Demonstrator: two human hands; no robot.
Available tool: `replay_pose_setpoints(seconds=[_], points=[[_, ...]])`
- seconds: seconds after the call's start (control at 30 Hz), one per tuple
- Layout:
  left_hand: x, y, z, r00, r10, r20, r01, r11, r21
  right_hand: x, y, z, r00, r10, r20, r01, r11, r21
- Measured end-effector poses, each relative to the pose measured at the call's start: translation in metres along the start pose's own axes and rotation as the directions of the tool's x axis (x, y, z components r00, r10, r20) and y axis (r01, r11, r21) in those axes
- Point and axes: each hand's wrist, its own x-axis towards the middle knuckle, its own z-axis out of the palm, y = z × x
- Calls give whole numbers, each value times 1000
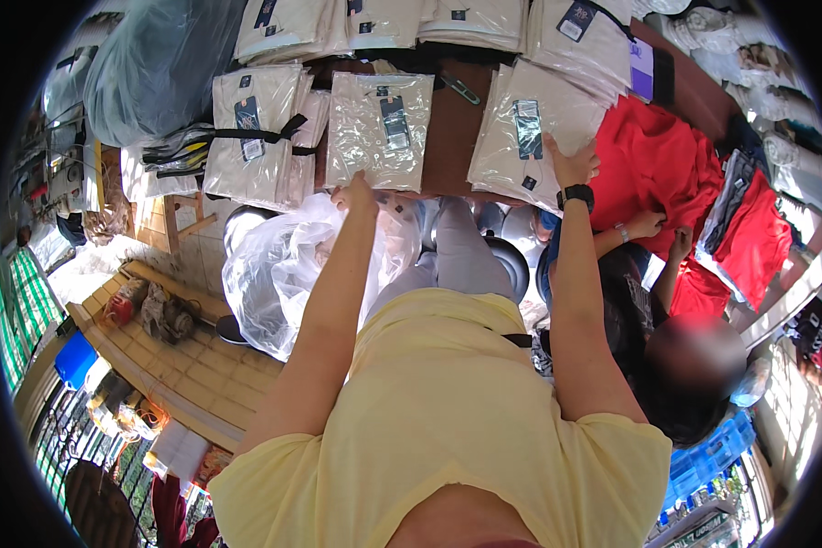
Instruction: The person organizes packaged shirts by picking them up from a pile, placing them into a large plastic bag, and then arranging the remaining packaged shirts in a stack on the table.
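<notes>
A cream folded garment in a clear plastic bag (356, 128) with a dark hang tag lies flat on the brown table in front of me. My left hand (354, 192) is closed on its near edge, the fingers partly hidden. To the right sits a stack of similar bagged garments (498, 151). My right hand (574, 167) rests at that stack's right side, thumb stretched over the plastic and the other fingers apart from it. On the left is another bagged pile (233, 160) with a black strap (258, 134) across it.
More bagged stacks (470, 23) line the far side, near a green-handled cutter (460, 89). Clear plastic bags (283, 274) bulge below the table edge. A co-worker at right handles red cloth (648, 164). A wooden bench (183, 365) stands left; a large grey plastic bundle (160, 68) lies far left.
</notes>
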Motion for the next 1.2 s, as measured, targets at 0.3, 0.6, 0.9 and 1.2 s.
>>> replay_pose_setpoints(seconds=[0.3,0.6,0.9,1.2], points=[[9,17,-2,715,105,691,290,855,-430,-19,-8,-3,974,-194,-114,182,978,-105],[-95,34,-126,514,512,688,-184,849,-495,-104,-50,-12,836,-469,286,319,839,441],[-194,153,-76,211,663,718,-100,745,-659,-38,-182,-59,664,-649,371,-203,322,925],[-177,120,73,73,298,952,-681,712,-171,149,-231,12,775,-587,-233,616,784,72]])
